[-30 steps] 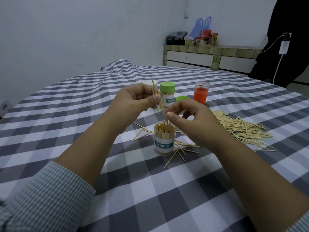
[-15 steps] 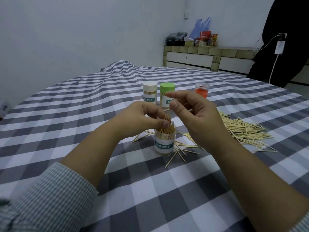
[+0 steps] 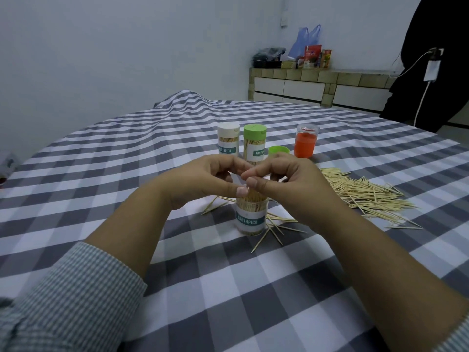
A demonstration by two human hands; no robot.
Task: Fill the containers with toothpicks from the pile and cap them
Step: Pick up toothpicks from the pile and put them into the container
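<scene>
Left hand: in the middle of the frame, fingers curled, thumb and fingertips pinching the tops of the toothpicks in the open jar.
Right hand: right beside the left hand and touching it, fingers curled in, thumb tip pinching the same bunch of toothpicks.
Open jar: clear, with a white TOOTHPICK label, standing upright under both hands – packed full of toothpicks, no cap on it.
Loose toothpicks: a few lie scattered on the cloth around the bottom of the open jar.
Pile: a big heap of toothpicks at the right of the frame, near the right wrist.
White-capped jar: upright behind the hands, filled and closed.
Green-capped jar: just beside the white-capped one, also closed.
Green cap: lies on the cloth behind the right hand.
Orange cup: stands behind, to the right of the green cap – clear top, orange below.
Tablecloth: grey and white checks, under everything.
</scene>
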